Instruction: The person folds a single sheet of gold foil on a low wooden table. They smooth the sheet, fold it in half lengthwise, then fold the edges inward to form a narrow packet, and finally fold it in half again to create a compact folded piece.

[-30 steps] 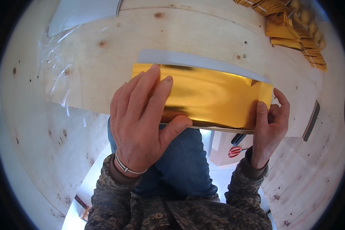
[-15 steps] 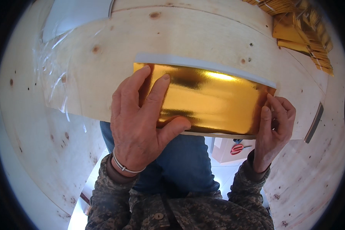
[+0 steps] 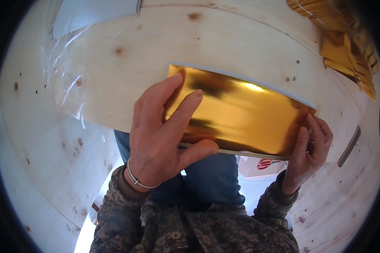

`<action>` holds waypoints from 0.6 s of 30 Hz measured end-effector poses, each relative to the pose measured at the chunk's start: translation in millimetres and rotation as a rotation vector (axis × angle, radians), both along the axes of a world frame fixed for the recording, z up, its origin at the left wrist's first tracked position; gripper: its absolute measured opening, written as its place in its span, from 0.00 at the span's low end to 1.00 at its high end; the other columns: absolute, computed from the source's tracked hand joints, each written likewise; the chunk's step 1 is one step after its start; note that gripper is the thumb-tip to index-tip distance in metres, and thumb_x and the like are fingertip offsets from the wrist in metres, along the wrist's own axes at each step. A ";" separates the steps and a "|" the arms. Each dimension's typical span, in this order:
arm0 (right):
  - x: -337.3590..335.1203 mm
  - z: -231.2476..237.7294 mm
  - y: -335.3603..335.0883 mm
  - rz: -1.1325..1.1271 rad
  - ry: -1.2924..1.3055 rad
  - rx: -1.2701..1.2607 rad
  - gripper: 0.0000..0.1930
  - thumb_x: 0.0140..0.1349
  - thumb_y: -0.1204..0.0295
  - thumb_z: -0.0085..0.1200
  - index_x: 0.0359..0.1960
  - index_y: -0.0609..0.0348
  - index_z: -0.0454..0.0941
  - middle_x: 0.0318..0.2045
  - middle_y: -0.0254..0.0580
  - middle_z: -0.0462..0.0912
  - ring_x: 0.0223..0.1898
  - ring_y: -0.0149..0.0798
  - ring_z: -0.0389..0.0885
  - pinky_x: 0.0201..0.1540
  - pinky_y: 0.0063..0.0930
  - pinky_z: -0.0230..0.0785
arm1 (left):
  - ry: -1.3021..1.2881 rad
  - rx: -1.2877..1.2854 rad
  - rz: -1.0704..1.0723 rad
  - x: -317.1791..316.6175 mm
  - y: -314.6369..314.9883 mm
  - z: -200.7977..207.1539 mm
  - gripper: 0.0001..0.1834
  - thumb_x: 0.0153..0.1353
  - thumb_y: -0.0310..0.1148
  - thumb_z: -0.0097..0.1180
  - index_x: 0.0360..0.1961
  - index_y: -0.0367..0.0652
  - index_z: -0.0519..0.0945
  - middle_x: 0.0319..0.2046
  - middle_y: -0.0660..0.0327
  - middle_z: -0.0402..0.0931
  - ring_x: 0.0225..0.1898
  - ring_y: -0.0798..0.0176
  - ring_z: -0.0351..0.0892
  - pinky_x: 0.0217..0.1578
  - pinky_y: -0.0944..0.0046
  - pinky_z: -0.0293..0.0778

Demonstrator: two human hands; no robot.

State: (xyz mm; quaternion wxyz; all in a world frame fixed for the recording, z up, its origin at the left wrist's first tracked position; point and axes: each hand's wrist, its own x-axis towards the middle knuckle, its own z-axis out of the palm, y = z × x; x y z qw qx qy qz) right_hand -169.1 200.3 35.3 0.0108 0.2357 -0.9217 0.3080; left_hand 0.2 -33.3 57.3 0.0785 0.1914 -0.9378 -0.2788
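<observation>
Left hand (image 3: 158, 124) lies spread, unclenched, on the gold paper (image 3: 249, 116) at the near edge of the table (image 3: 249, 46); right hand (image 3: 309, 154) touches the paper's right end, pinch unclear. Likely light, slick, creasable: best held by edges.

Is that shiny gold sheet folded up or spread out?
Spread out: the gold sheet shows one broad, unbroken face from left hand to right hand. Whether any edge is folded underneath, I cannot tell.

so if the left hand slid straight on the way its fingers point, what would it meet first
The left hand lies over the gold sheet; going on, it would likely first meet the pale strip at the sheet's far edge, then the table. Whether the strip stands up is unclear.
</observation>
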 end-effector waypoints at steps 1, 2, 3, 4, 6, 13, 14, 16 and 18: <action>-0.2 0.9 1.1 -0.006 -0.008 0.016 0.12 0.68 0.70 0.56 0.49 0.58 0.85 0.49 0.46 0.80 0.49 0.41 0.80 0.48 0.28 0.76 | -0.016 -0.013 -0.013 -0.3 -1.3 0.2 0.39 0.55 0.60 0.65 0.55 0.37 0.79 0.62 0.46 0.67 0.61 0.43 0.68 0.60 0.50 0.66; -1.3 1.1 1.8 -0.019 -0.003 0.045 0.12 0.69 0.69 0.56 0.49 0.57 0.85 0.49 0.46 0.80 0.50 0.42 0.80 0.49 0.29 0.76 | -0.038 -0.027 -0.025 -0.6 -2.6 0.5 0.39 0.54 0.60 0.65 0.55 0.37 0.79 0.62 0.46 0.67 0.61 0.44 0.68 0.60 0.50 0.66; -2.4 1.3 2.7 0.007 -0.001 0.044 0.12 0.69 0.68 0.55 0.50 0.58 0.85 0.50 0.47 0.80 0.50 0.42 0.80 0.50 0.30 0.76 | -0.046 -0.052 -0.038 -0.8 -3.5 0.7 0.41 0.55 0.63 0.63 0.56 0.36 0.79 0.63 0.46 0.67 0.62 0.43 0.68 0.61 0.50 0.66; -3.5 1.4 3.6 0.023 0.014 0.058 0.13 0.70 0.67 0.55 0.50 0.58 0.85 0.50 0.47 0.80 0.51 0.43 0.80 0.51 0.31 0.76 | -0.060 -0.078 -0.052 -1.0 -4.5 0.8 0.42 0.55 0.65 0.60 0.56 0.36 0.79 0.63 0.45 0.67 0.62 0.43 0.68 0.61 0.49 0.67; -5.7 2.0 5.6 0.059 0.040 0.085 0.15 0.71 0.64 0.53 0.50 0.58 0.85 0.50 0.47 0.79 0.51 0.43 0.79 0.52 0.32 0.76 | -0.068 -0.107 -0.065 -1.4 -5.3 -0.1 0.44 0.56 0.68 0.57 0.56 0.36 0.80 0.63 0.45 0.67 0.63 0.43 0.68 0.62 0.49 0.67; -7.0 2.8 10.2 0.127 0.118 0.179 0.27 0.71 0.46 0.48 0.52 0.56 0.84 0.51 0.48 0.78 0.52 0.43 0.79 0.51 0.34 0.78 | -0.069 -0.099 -0.046 -0.8 -4.3 -4.0 0.44 0.57 0.69 0.54 0.57 0.37 0.79 0.65 0.45 0.67 0.63 0.42 0.68 0.62 0.49 0.66; -7.0 2.7 10.7 0.126 0.135 0.218 0.28 0.70 0.45 0.47 0.53 0.56 0.84 0.52 0.48 0.78 0.52 0.43 0.79 0.50 0.34 0.78 | -0.075 -0.096 -0.043 -0.8 -4.2 -3.7 0.44 0.58 0.69 0.54 0.57 0.38 0.79 0.65 0.45 0.67 0.63 0.42 0.68 0.62 0.49 0.66; -7.6 3.4 11.9 0.134 0.131 0.241 0.28 0.70 0.45 0.46 0.54 0.55 0.83 0.53 0.49 0.78 0.53 0.44 0.79 0.50 0.36 0.79 | -0.076 -0.099 -0.041 -1.4 -4.5 -2.7 0.43 0.58 0.68 0.54 0.57 0.38 0.79 0.65 0.45 0.67 0.63 0.42 0.68 0.62 0.50 0.66; -8.3 1.8 12.1 0.136 0.128 0.248 0.29 0.71 0.44 0.45 0.55 0.54 0.82 0.55 0.49 0.77 0.55 0.45 0.79 0.51 0.38 0.79 | -0.080 -0.105 -0.038 -2.4 -4.7 -1.3 0.43 0.58 0.68 0.55 0.56 0.38 0.79 0.65 0.44 0.67 0.63 0.42 0.68 0.62 0.50 0.66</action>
